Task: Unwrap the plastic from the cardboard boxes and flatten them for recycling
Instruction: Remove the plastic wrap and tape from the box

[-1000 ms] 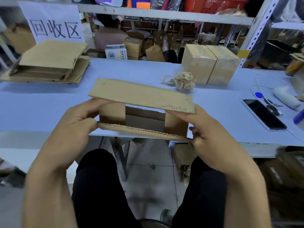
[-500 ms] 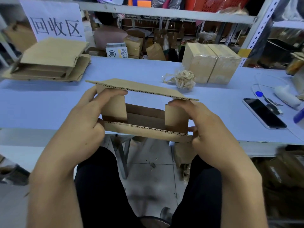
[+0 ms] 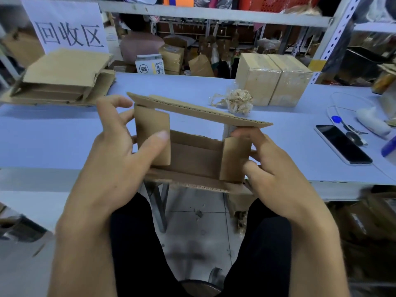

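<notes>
Left hand [image 3: 115,151] pinching left end flap, thumb on front; right hand [image 3: 270,166] clamped on right flap of open cardboard box [image 3: 192,155], held above table [image 3: 64,136] edge. Fold flaps inward evenly, then press panels flat. Two wrapped boxes [image 3: 274,80] waiting behind.

The tabletop [image 3: 64,136] is pale blue and runs the full width of the view.

Items lying directly on it:
- Far left: a stack of flattened cardboard [image 3: 62,80], placed below a paper sign [image 3: 66,26] with printed characters.
- Far centre-right: two wrapped boxes [image 3: 274,79], side by side and touching.
- Just in front of the wrapped boxes, to their left: a crumpled wad of plastic [image 3: 235,101].
- Right: a phone [image 3: 342,144], screen up, lying at an angle.
- Just beyond the phone: a small bunch of keys with a blue tag [image 3: 347,127], a white cable [image 3: 336,103], and a white object [image 3: 372,123] too blurred to identify.
</notes>
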